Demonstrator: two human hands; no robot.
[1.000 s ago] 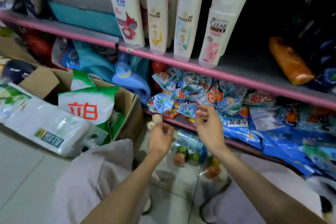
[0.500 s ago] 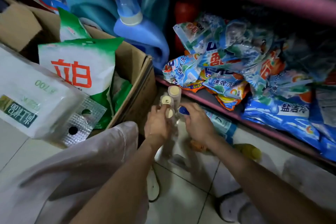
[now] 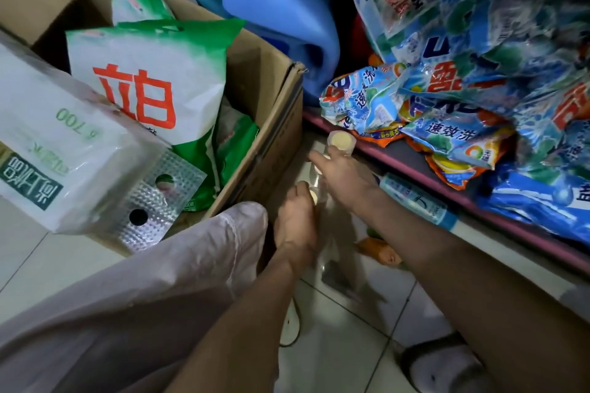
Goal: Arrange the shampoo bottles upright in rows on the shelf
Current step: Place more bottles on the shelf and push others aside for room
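Several shampoo bottles with cream caps stand on the floor tiles between a cardboard box and the low shelf. One cap [image 3: 341, 140] pokes up just beyond my right hand [image 3: 346, 177], which lies over the bottle tops with its fingers curled on them. My left hand [image 3: 297, 220] is wrapped around a lower bottle, whose cap [image 3: 314, 197] shows at my fingertips. The bottle bodies are mostly hidden by my hands and by shadow. The upper shelf with the upright bottles is out of view.
An open cardboard box [image 3: 271, 124] with green-white bags stands left of the bottles. Against it leans a tissue pack [image 3: 64, 150]. The low pink shelf edge [image 3: 424, 179] carries detergent bags [image 3: 447, 99] and a blue jug [image 3: 281, 16]. A light-blue bottle [image 3: 415, 198] lies on the floor.
My view has dropped from the upper shelf to the floor. Both hands went down onto the cream-capped bottles, and the right hand has slid over their tops.
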